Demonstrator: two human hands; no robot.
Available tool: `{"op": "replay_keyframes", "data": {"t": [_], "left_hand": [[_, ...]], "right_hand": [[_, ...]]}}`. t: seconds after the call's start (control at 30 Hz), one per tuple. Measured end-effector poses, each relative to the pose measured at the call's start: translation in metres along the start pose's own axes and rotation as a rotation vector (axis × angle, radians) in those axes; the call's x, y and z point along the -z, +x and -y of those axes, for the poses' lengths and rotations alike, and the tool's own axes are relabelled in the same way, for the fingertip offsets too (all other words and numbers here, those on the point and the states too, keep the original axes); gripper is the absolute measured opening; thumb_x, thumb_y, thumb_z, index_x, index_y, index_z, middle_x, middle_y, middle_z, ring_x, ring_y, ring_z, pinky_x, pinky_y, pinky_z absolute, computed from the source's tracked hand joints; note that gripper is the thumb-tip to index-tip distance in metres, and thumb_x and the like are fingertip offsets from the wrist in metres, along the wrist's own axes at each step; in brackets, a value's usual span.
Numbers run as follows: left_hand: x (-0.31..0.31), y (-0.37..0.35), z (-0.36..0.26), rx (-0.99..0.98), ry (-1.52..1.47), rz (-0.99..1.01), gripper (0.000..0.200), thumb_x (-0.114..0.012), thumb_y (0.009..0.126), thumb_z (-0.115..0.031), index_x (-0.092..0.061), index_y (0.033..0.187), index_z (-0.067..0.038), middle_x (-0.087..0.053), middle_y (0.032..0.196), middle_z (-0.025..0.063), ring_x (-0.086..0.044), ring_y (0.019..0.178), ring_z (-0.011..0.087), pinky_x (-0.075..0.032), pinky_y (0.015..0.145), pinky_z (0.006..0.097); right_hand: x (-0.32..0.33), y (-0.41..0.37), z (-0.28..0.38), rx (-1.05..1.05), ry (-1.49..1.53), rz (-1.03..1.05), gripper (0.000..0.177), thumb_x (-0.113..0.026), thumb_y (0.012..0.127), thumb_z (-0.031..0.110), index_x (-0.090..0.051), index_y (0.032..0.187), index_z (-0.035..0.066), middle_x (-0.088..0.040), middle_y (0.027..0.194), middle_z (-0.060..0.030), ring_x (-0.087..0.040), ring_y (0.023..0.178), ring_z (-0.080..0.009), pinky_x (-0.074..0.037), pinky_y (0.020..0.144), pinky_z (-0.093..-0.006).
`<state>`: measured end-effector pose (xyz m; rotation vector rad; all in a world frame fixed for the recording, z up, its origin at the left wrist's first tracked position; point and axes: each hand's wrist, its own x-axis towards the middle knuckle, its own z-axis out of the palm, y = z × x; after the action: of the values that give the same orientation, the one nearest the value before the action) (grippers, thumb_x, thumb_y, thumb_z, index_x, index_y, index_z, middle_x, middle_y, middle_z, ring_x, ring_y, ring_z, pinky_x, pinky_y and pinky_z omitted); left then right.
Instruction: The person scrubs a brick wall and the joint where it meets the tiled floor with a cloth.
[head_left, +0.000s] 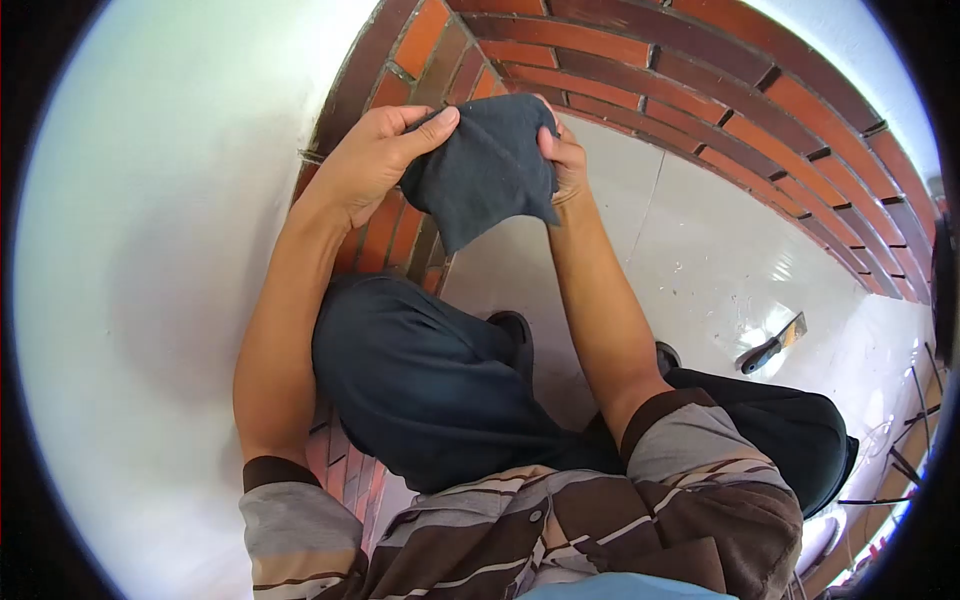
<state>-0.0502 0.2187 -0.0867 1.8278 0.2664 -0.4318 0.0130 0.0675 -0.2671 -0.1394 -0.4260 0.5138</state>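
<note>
A dark grey cloth (485,165) is stretched between my two hands in front of the brick-patterned corner. My left hand (395,150) pinches its upper left edge, with the thumb on top. On the other side my right hand (566,160) grips the cloth's right edge, its fingers partly hidden behind the fabric. The cloth's lower edge hangs loose, with a pointed corner at the bottom left.
A scraper with a black handle (762,355) lies on the light tiled floor (640,250) at the right. Red and brown brick cladding (700,90) runs along the wall. A white wall (150,300) stands at the left. Thin dark rods (905,460) are at the far right.
</note>
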Motion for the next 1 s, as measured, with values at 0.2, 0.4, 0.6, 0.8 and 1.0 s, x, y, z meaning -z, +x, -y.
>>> {"op": "replay_keyframes", "data": {"t": [0.2, 0.4, 0.6, 0.8, 1.0], "left_hand": [[0.007, -0.006, -0.008, -0.046, 0.202, -0.244, 0.045, -0.057, 0.098, -0.04, -0.064, 0.115, 0.0, -0.07, 0.101, 0.0059, -0.063, 0.089, 0.0112, -0.05, 0.073, 0.0264], [-0.008, -0.045, -0.036, -0.487, 0.376, -0.55, 0.035, -0.058, 0.098, -0.023, -0.059, 0.123, 0.002, -0.072, 0.099, 0.011, -0.065, 0.082, 0.0116, -0.049, 0.074, 0.0241], [-0.02, -0.076, -0.046, -0.607, 0.48, -0.562, 0.032, -0.06, 0.095, -0.009, -0.058, 0.124, 0.004, -0.072, 0.085, 0.0103, -0.064, 0.073, 0.0099, -0.048, 0.072, 0.0216], [-0.038, -0.085, -0.05, -0.61, 0.614, -0.61, 0.035, -0.059, 0.095, -0.011, -0.056, 0.126, 0.006, -0.07, 0.078, 0.0096, -0.063, 0.068, 0.012, -0.052, 0.075, 0.0285], [-0.043, -0.086, -0.045, -0.658, 0.63, -0.534, 0.033, -0.061, 0.094, -0.01, -0.059, 0.122, 0.006, -0.069, 0.077, 0.009, -0.06, 0.066, 0.0123, -0.049, 0.069, 0.0266]], "right_hand": [[0.003, 0.004, -0.01, 0.002, 0.33, -0.142, 0.041, -0.061, 0.094, 0.025, -0.053, 0.125, 0.0, -0.063, 0.118, -0.0174, -0.062, 0.11, -0.0308, -0.05, 0.099, -0.0447], [0.043, 0.015, 0.027, 0.18, -0.051, -0.34, 0.037, -0.064, 0.094, 0.024, -0.056, 0.125, 0.006, -0.065, 0.108, -0.0109, -0.066, 0.096, -0.0243, -0.056, 0.083, -0.0402], [0.069, 0.059, -0.056, 0.363, -0.862, -0.476, 0.039, -0.064, 0.094, 0.02, -0.06, 0.132, 0.014, -0.043, 0.148, -0.0171, -0.035, 0.141, -0.028, -0.03, 0.113, -0.0384], [-0.006, -0.023, -0.194, 0.41, -1.441, -0.298, 0.063, -0.057, 0.085, -0.004, -0.041, 0.144, 0.007, -0.016, 0.158, -0.0245, -0.013, 0.147, -0.0434, -0.015, 0.116, -0.0534], [0.014, -0.006, -0.197, 0.356, -1.319, -0.616, 0.051, -0.046, 0.098, 0.012, -0.033, 0.145, -0.004, -0.017, 0.157, -0.0261, -0.015, 0.146, -0.0423, -0.015, 0.117, -0.0493]]}}
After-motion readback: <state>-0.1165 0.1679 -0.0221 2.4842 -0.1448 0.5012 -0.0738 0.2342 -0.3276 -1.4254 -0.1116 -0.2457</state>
